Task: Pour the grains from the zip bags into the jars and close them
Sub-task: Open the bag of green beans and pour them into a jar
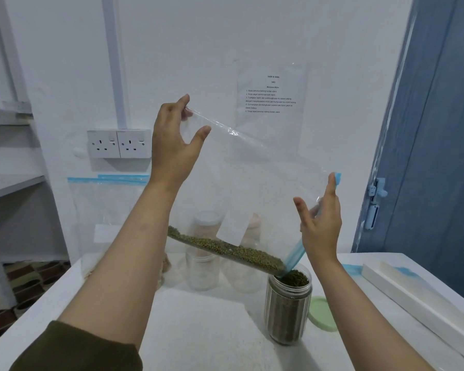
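On the white surface (pixel 204 317), against the wall: the work area, listed largest item first.
Zip bag: the clear zip bag (pixel 252 178) is held up in the air above the surface, tilted, with its closed bottom corner high on the left and its blue zip mouth low on the right.
Long axis: the bag's lower edge slopes down from left to right and ends at the open jar.
Open jar: the jar (pixel 288 309) stands upright near the right front of the surface, filled nearly to the rim with green grains; the bag's lowest mouth corner sits at or just inside its opening.
Grains: a band of grains (pixel 225 249) lies along the lower edge of the bag, gathered toward the mouth.
Left hand: the left hand (pixel 174 145) pinches the raised bottom corner of the bag between thumb and fingers, well apart from the jar.
Right hand: the right hand (pixel 320 223) grips the mouth edge of the bag just above the jar and is the nearer hand.
Lid: a pale green lid (pixel 322 313) lies flat just right of the jar, not fitted.
Spare jars: empty clear jars (pixel 201 269) stand behind the bag.
Assessment: pouring looks nearly complete; further lift at the left corner should clear the remaining grains.
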A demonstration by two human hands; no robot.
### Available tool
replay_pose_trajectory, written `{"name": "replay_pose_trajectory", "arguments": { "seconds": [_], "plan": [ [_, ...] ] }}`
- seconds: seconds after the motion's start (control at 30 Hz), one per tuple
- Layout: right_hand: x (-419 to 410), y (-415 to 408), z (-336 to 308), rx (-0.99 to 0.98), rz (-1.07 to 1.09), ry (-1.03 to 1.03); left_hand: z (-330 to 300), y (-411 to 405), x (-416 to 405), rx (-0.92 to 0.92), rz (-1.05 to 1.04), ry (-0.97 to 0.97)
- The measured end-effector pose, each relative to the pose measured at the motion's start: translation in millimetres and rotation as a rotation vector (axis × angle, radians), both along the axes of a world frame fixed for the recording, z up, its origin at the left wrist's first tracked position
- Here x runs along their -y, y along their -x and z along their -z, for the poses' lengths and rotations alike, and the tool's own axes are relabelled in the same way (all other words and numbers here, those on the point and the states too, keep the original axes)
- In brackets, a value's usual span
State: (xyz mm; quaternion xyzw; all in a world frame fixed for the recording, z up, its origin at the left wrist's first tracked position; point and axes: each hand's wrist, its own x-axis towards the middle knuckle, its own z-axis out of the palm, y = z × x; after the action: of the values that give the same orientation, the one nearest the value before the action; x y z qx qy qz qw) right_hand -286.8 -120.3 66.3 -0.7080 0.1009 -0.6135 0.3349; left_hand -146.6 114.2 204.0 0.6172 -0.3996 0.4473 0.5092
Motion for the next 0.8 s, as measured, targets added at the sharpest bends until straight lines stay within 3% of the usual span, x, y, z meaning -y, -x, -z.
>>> {"name": "replay_pose_trajectory", "arguments": {
  "seconds": [0.5, 0.8],
  "plan": [
    [-25.4, 20.8, 38.3, -0.030, -0.145, -0.076, 13.3, -0.9, -12.8, -0.046, 0.007, 0.017],
    [-28.1, 10.9, 21.5, -0.077, -0.248, -0.085, 42.4, -7.2, -35.3, -0.160, -0.008, 0.082]
  ]
}}
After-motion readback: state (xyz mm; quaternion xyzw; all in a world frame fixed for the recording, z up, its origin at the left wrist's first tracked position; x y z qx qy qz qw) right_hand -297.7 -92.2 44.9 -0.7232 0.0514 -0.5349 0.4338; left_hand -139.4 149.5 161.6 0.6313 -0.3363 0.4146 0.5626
